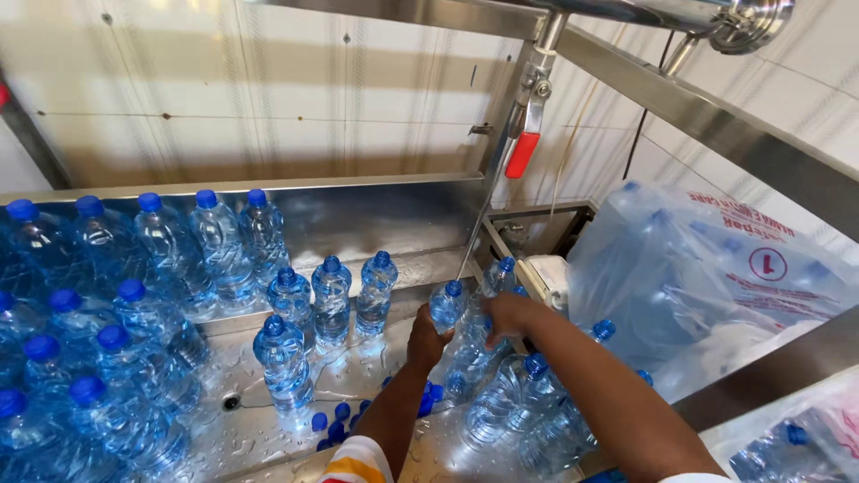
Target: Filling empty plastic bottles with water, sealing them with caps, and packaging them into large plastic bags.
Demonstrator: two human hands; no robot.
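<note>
My left hand (428, 342) closes round the body of a capped blue water bottle (446, 306) standing on the wet steel surface (358, 376). My right hand (506, 315) curls over a second bottle (497, 279) just right of it, touching. Landmark: the red-handled valve (522, 154), directly above both bottles. Left of it, a dense crowd of capped bottles (107, 331). Loose blue caps (335, 420) lie below-left. A bagged bottle pack (707, 277) sits right of it.

A large clear plastic bag (716, 286) with red print sits at right, holding blue-capped bottles.
</note>
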